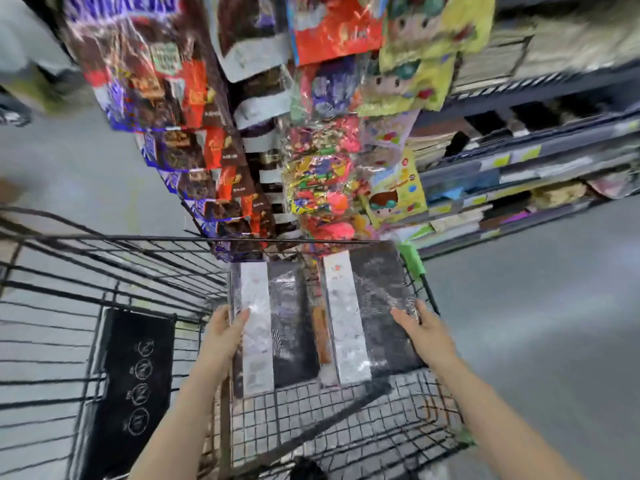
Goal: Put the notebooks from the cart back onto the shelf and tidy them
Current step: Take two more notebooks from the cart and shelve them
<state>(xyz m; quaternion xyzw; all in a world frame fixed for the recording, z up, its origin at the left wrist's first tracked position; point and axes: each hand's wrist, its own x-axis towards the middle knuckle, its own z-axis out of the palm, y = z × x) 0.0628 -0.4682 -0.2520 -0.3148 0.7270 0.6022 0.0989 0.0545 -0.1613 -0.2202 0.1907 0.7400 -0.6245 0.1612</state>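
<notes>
Hands are gripping now: left hand (230, 327) is clamping the left wrapped notebook pack (273, 327), right hand (420, 325) the right wrapped notebook pack (369, 317). Two packs are lying side by side over the cart basket (329, 420), long axes pointing away. The notebook shelf (519, 150) is waiting up right, nearer the right hand.

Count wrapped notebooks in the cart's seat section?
2: left notebook under the left hand; right notebook under the right hand. More may lie stacked beneath.
</notes>
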